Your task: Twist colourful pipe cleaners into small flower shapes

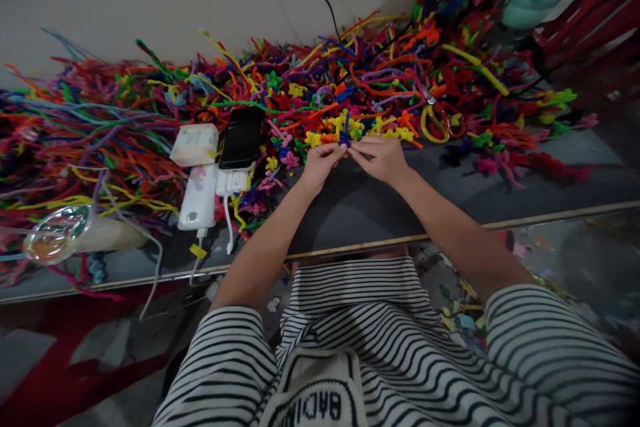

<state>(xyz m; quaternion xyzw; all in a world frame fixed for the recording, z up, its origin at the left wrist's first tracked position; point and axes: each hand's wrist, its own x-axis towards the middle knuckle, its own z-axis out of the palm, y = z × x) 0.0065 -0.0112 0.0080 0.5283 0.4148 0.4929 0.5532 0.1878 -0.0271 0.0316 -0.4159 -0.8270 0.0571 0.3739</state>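
Note:
My left hand [321, 165] and my right hand [381, 157] meet at the middle of the dark table [345, 213]. Between their pinched fingertips is a small blue-purple pipe cleaner piece [345, 139], partly covered by the fingers. A blue end of it seems to stick up. Just behind the hands lie yellow pipe cleaner flowers [353, 125]. Pink flowers [290, 159] rest to the left of my left hand.
A heap of colourful pipe cleaners [125, 90] runs along the wall. Left of my hands are a black phone [242, 138], a white power bank [198, 197], a white box [194, 144] and a tipped plastic cup [100, 233]. Yellow-and-red scissors [436, 123] lie at the right.

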